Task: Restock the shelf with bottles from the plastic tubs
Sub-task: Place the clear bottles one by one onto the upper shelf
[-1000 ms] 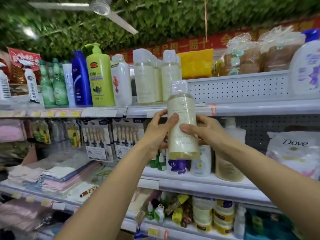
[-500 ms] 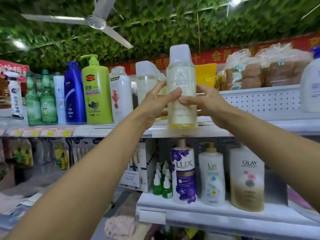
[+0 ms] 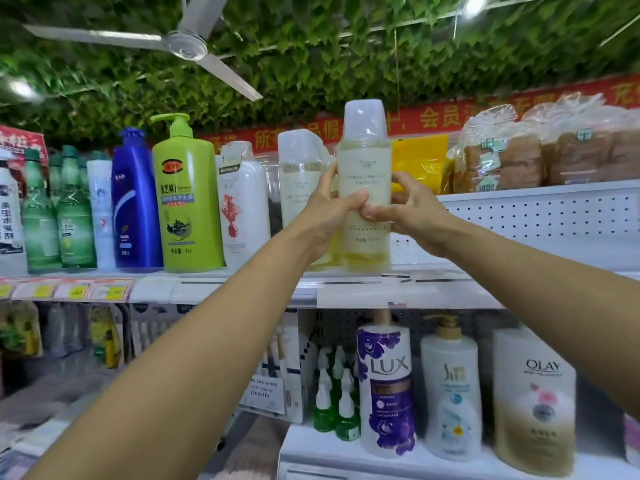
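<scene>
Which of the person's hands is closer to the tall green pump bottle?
Left. The left hand is just right of the green pump bottle; the right hand is farther off, across the clear bottle both grip.

**Bright, even shop light with wide-angle bending and soft edges**

Light comes from above: a round ceiling lamp (image 3: 473, 4) glares white at the top right, and a second glowing lamp (image 3: 20, 89) flares at the left edge. Illumination is bright and even, with only faint shadows under the white metal shelf (image 3: 408, 292). The wide lens bows the shelf lines. The green glass bottles (image 3: 57, 216) at left and the lower left corner are smeared with blur; the centre is sharp.
</scene>
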The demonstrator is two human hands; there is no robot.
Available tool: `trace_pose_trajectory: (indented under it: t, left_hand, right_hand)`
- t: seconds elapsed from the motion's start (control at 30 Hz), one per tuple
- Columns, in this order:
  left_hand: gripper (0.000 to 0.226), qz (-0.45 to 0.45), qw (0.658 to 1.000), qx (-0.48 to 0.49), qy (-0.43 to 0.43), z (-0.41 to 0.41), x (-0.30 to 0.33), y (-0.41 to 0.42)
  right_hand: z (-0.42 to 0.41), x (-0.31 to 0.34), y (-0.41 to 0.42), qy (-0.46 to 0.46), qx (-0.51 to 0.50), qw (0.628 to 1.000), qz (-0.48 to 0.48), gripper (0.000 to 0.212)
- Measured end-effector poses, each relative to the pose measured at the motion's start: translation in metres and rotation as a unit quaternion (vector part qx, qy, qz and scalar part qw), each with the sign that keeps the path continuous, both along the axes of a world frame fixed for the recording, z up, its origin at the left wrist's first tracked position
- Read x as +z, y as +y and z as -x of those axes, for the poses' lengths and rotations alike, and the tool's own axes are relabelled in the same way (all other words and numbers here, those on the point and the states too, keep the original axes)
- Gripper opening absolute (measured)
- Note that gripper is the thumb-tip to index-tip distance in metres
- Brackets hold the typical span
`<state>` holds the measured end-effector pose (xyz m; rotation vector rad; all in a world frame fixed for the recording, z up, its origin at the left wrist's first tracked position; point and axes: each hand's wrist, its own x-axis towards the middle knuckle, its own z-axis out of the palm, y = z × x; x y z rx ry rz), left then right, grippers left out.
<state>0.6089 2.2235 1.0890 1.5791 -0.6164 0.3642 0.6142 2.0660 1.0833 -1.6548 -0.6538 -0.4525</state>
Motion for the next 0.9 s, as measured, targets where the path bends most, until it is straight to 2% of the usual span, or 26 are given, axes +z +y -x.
trace_pose_trajectory:
  t: [0.2, 0.33, 0.5, 0.67, 0.9]
  left_hand:
    - [0.057, -0.015, 1.0, 0.021, 0.005, -0.004, -0.014, -0.01]
    - [0.055, -0.018, 0.998, 0.047, -0.023, 0.005, -0.024, -0.013]
    - [0.069, -0.027, 0.997, 0.054, -0.053, 0.009, -0.045, -0.015]
    - [0.072, -0.025, 0.997, 0.067, -0.04, 0.006, -0.042, -0.015]
    - [0.075, -0.005, 0.996, 0.089, 0.001, -0.007, -0.032, -0.022]
  right_hand:
    - [-0.006, -0.008, -0.001, 0.041, 0.006, 0.999, 0.016, 0.07]
    - [-0.001, -0.007, 0.004, 0.039, -0.008, 0.999, 0.036, 0.067]
    - [0.0, -0.011, 0.006, 0.021, -0.018, 0.998, 0.05, 0.059]
    - [-0.003, -0.009, 0.007, 0.017, -0.019, 0.998, 0.056, 0.049]
    - [-0.013, -0.007, 0.007, 0.017, -0.012, 0.998, 0.066, 0.046]
